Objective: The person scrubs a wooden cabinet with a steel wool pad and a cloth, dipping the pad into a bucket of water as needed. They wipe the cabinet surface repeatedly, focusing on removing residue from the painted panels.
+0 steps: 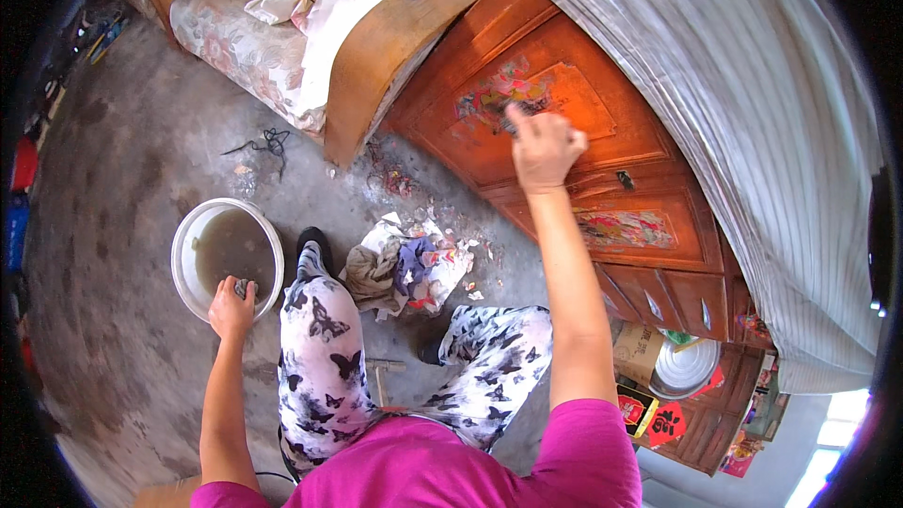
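My right hand (547, 152) is closed in front of an orange-brown wooden cabinet door (588, 94). It is beside a scraped, multicoloured patch (489, 99) on the panel. Something dark shows by its fingers, too blurred to name. At the left, my left hand (231, 309) is over the near rim of a white bucket (181, 259). Its fingers are closed on a small grey wad (243, 288), which could be a scrubber or a cloth. Murky grey-brown water (232, 245) fills much of the bucket.
Crumpled rags and paper scraps (409, 263) lie on the concrete floor between my feet and the cabinet. A sofa with a wooden arm (376, 42) stands ahead, near a tangled dark cord (268, 146). Grey striped sheeting (743, 66) covers the cabinet top.
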### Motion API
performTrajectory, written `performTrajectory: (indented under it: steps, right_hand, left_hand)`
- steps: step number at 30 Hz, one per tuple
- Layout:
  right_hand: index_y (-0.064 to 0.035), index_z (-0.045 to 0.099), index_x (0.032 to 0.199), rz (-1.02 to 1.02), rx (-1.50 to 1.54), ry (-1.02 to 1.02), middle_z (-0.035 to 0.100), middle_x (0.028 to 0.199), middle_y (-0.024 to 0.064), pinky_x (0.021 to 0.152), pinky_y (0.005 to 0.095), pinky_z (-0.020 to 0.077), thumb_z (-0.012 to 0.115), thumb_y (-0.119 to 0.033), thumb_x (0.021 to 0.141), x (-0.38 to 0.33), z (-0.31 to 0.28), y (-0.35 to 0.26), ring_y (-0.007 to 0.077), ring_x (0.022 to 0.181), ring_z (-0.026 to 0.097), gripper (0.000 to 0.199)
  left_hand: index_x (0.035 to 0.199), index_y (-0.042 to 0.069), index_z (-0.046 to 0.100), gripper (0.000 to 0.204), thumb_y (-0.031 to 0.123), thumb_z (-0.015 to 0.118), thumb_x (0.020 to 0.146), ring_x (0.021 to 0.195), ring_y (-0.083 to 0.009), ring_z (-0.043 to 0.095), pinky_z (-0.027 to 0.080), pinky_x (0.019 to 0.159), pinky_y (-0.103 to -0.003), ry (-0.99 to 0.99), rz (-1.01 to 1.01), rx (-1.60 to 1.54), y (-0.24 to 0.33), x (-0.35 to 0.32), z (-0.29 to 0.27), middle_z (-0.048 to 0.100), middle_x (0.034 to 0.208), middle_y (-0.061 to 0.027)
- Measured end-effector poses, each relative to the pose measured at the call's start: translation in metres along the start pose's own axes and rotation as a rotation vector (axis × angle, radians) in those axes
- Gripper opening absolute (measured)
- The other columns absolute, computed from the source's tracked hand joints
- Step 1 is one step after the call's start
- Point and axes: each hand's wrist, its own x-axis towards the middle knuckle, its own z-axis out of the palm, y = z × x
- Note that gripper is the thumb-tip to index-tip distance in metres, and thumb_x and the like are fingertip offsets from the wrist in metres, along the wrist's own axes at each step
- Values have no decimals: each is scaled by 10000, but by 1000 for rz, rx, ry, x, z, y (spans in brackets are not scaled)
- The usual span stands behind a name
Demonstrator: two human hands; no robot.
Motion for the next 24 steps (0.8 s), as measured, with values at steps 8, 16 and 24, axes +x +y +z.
performTrajectory:
  steps: [8,16,24]
  right_hand:
    - [-358,755,1036,211,-24,154,530,826,-95,828,415,254,903,-231,656,63,-57,18,151,925,547,427]
    - [-328,740,1034,-99,64,-151,536,858,-83,824,399,305,748,-149,746,0,12,-20,143,900,557,339]
    - [-366,744,1065,126,7,155,525,833,-85,827,437,265,807,-203,721,91,-37,4,163,930,539,386]
  left_hand:
    - [992,105,654,266,347,708,895,882,-428,704,541,768,-537,-54,-61,34,0,-5,-7,736,912,-181]
    - [1011,122,658,260,355,694,903,886,-439,708,546,771,-551,-73,-52,15,-4,2,2,740,915,-193]
    - [999,111,660,263,356,690,907,883,-439,709,548,767,-549,-61,-82,47,-2,-5,-6,739,910,-193]
